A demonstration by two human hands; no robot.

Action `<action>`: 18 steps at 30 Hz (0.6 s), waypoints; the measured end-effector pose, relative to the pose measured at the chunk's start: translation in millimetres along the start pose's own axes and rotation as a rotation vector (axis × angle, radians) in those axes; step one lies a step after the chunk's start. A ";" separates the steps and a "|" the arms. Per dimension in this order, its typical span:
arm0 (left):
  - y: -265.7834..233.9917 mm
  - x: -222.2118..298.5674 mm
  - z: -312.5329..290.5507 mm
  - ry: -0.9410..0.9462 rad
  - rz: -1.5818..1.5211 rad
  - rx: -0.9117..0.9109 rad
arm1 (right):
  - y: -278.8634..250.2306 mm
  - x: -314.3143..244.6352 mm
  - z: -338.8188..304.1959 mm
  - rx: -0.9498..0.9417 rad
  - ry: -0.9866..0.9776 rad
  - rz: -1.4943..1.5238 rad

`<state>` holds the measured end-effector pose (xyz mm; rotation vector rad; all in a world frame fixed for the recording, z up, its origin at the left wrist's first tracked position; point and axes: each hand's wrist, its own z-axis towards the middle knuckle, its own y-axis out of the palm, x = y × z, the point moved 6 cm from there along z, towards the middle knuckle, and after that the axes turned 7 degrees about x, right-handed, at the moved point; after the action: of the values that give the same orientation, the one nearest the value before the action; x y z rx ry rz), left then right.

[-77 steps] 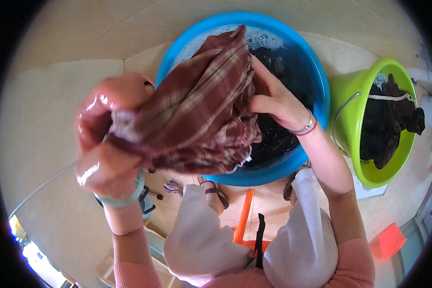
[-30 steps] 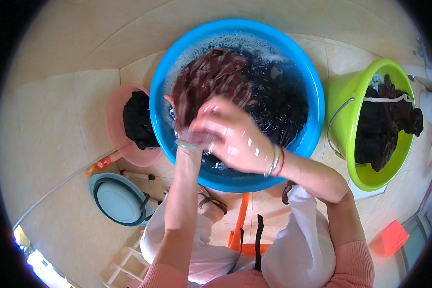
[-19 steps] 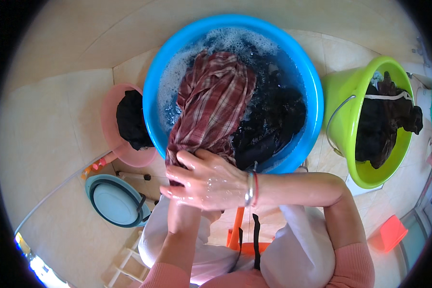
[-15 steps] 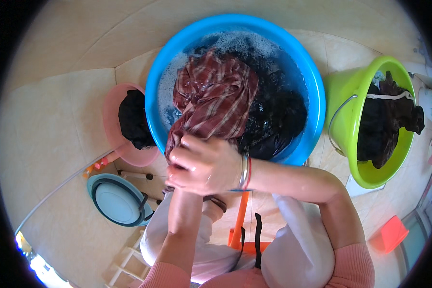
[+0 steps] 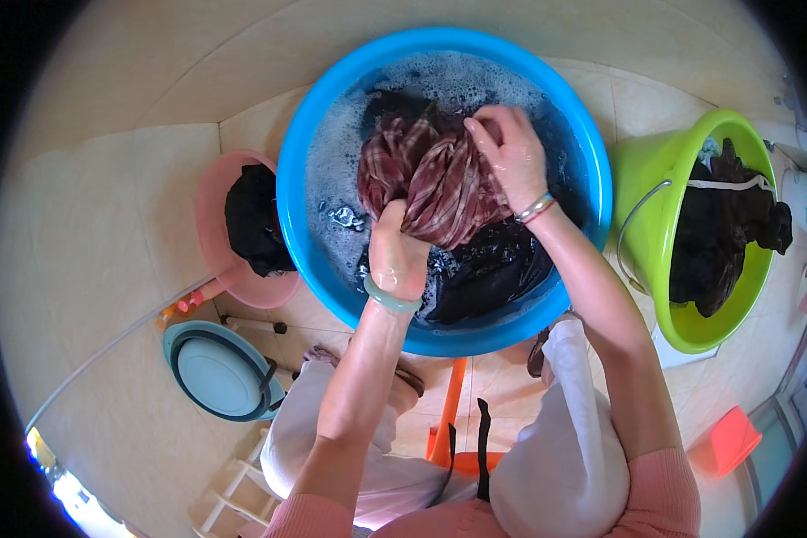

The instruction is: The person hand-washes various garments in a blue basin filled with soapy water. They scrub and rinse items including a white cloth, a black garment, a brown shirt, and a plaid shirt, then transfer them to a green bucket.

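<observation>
A wet maroon plaid garment (image 5: 435, 184) is bunched up over the soapy water in a large blue basin (image 5: 444, 342). My left hand (image 5: 396, 255) grips its near edge, thumb on top and fingers tucked out of sight beneath the cloth. At the garment's right side my right hand (image 5: 514, 160) has its fingers curled against the fabric, the fingertips a little blurred. Dark clothes (image 5: 489, 285) lie soaking below and beside the plaid cloth. Which garment the plaid piece is, its folds do not show.
Left of the basin stands a pink tub (image 5: 213, 224) holding black cloth (image 5: 253, 220). A pale blue basin (image 5: 220, 377) leans below it. On the right, a lime green bucket (image 5: 646, 211) with a wire handle holds dark clothes (image 5: 717, 229). An orange-red object (image 5: 735, 439) stands lower right.
Both hands were clasped together on the garment at the basin's near left edge. They have parted and moved over the basin, the right hand going up and right, and the garment has been gathered up.
</observation>
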<state>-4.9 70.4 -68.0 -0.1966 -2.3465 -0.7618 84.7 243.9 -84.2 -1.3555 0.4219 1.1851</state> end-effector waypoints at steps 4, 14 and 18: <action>-5.2 -1.4 -5.2 -0.262 -0.028 0.100 | -14.5 4.0 -0.3 -0.234 0.045 -0.275; -35.5 -33.6 19.4 -0.326 0.057 0.087 | 56.5 57.3 -35.2 -0.497 0.023 -0.685; -9.5 -16.6 15.6 -0.179 -0.100 -0.157 | 24.2 4.3 -20.2 -0.327 0.024 -0.253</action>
<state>-3.6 72.4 -92.5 -0.2245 -2.4804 -1.0166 74.0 222.6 -105.3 -1.6509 0.0684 1.0568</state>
